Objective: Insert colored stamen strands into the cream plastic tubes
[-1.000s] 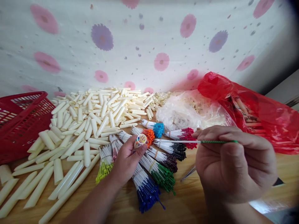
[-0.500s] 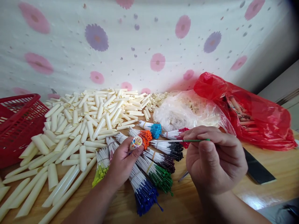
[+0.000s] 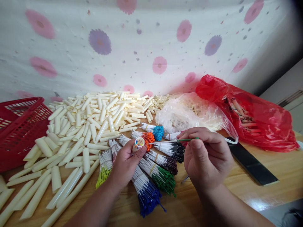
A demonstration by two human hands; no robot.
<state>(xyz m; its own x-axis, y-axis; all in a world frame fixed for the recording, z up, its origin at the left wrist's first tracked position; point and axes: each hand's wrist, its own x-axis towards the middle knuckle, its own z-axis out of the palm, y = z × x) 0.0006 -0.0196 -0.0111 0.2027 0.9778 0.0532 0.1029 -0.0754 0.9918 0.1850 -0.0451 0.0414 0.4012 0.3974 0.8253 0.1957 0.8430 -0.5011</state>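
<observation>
My left hand (image 3: pixel 125 167) is closed around a short multicolour pen barrel (image 3: pixel 139 143), its open end with a pale holed insert facing up toward me. Between the thumb and fingers of my right hand (image 3: pixel 208 157) is a thin pen refill (image 3: pixel 168 142), white with a green end. The refill lies nearly level, its white tip pointing left, a little apart from the barrel. Beneath both hands, banded refill bundles fan out: blue (image 3: pixel 147 197), green (image 3: pixel 161 176), black (image 3: pixel 174 150), orange (image 3: pixel 148 138), light blue (image 3: pixel 156 130) and yellow-green (image 3: pixel 104 168).
Cream plastic pen tubes (image 3: pixel 78 138) are heaped across the left and back. A red basket (image 3: pixel 23 126) stands at far left. Behind my right hand lie a clear plastic bag (image 3: pixel 177 116) of small parts, a red bag (image 3: pixel 258 113) and a dark flat object (image 3: pixel 253 164).
My right hand has moved left with the green-ended refill, bringing its white tip nearer the pen barrel. My left hand keeps its hold. The view has shifted slightly.
</observation>
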